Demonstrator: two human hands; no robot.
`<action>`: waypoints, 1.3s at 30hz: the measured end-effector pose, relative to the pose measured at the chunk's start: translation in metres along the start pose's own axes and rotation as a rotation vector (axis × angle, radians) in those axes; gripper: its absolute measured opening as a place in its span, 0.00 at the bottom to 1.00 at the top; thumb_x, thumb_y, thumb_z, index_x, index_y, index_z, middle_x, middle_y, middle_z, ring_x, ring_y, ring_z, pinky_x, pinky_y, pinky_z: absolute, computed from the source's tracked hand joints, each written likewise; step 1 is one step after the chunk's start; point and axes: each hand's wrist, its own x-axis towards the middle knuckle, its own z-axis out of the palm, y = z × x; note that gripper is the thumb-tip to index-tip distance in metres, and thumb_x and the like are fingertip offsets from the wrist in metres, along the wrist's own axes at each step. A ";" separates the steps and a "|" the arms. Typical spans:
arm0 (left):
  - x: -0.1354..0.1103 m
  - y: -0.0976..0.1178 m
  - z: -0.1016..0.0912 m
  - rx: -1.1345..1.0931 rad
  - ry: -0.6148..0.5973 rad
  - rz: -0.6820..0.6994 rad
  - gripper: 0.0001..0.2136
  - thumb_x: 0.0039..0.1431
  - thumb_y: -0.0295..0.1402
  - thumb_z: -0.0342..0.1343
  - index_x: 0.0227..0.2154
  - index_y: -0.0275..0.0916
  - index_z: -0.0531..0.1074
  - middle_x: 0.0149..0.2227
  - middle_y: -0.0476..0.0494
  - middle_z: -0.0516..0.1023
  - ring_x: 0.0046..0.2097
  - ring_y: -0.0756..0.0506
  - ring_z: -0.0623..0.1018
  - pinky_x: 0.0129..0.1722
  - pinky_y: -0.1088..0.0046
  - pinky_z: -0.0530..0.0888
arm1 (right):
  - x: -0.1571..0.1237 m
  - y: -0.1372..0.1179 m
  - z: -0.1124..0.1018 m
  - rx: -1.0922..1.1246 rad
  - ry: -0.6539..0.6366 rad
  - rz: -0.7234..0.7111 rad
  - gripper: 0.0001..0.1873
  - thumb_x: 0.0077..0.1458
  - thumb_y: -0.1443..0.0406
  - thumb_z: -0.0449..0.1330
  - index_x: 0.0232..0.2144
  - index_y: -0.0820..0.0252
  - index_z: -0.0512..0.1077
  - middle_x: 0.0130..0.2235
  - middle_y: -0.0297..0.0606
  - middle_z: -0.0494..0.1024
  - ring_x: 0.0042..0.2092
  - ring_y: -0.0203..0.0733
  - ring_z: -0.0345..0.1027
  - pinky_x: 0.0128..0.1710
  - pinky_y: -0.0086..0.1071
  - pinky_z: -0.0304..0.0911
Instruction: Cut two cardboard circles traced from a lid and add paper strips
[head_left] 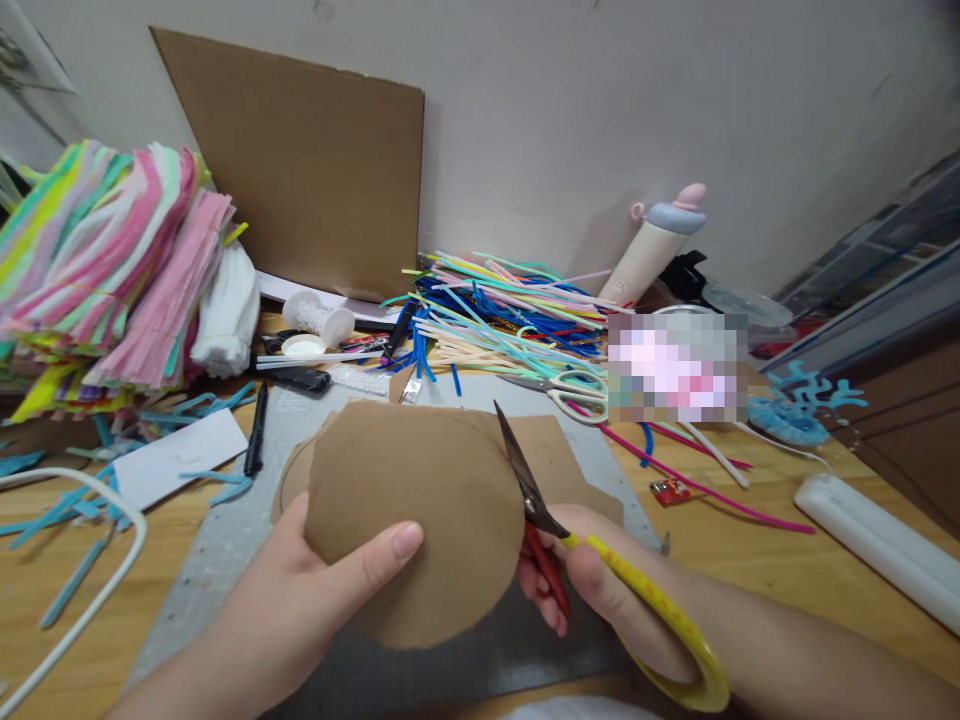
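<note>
Edge-trimming seems underway: left hand [319, 572] grips the rounded cardboard piece [420, 490], right hand [596, 580] grips scissors [532, 503]; the next snip likely calls for turning the cardboard piece.

The cardboard [450, 480] is a flat, brown, roughly rounded piece with a somewhat uneven edge, held up with its broad face in view. The scissors [532, 500] sit at its right edge, tips pointing up and leftward, one dark blade lying across the face (the handles are mismatched, yellow and red).
</note>
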 end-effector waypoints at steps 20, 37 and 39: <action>0.010 0.003 -0.016 0.029 -0.041 0.017 0.33 0.31 0.41 0.73 0.46 0.42 0.71 0.32 0.47 0.84 0.36 0.39 0.82 0.25 0.76 0.77 | 0.006 -0.014 -0.004 0.048 0.029 0.029 0.35 0.48 0.33 0.46 0.19 0.59 0.58 0.14 0.26 0.56 0.14 0.29 0.53 0.13 0.22 0.47; 0.006 0.012 -0.005 0.083 -0.022 0.022 0.16 0.34 0.42 0.71 0.25 0.38 0.78 0.25 0.42 0.83 0.28 0.40 0.82 0.22 0.75 0.76 | 0.005 -0.019 -0.002 -0.013 -0.086 0.018 0.38 0.52 0.34 0.41 0.36 0.62 0.64 0.34 0.39 0.66 0.30 0.36 0.60 0.30 0.29 0.62; 0.007 0.011 -0.006 0.093 -0.030 0.023 0.16 0.35 0.42 0.71 0.25 0.38 0.78 0.25 0.43 0.83 0.27 0.40 0.82 0.22 0.76 0.76 | 0.006 -0.010 0.004 0.159 -0.080 0.038 0.40 0.49 0.32 0.40 0.36 0.63 0.64 0.32 0.38 0.65 0.28 0.34 0.59 0.27 0.28 0.61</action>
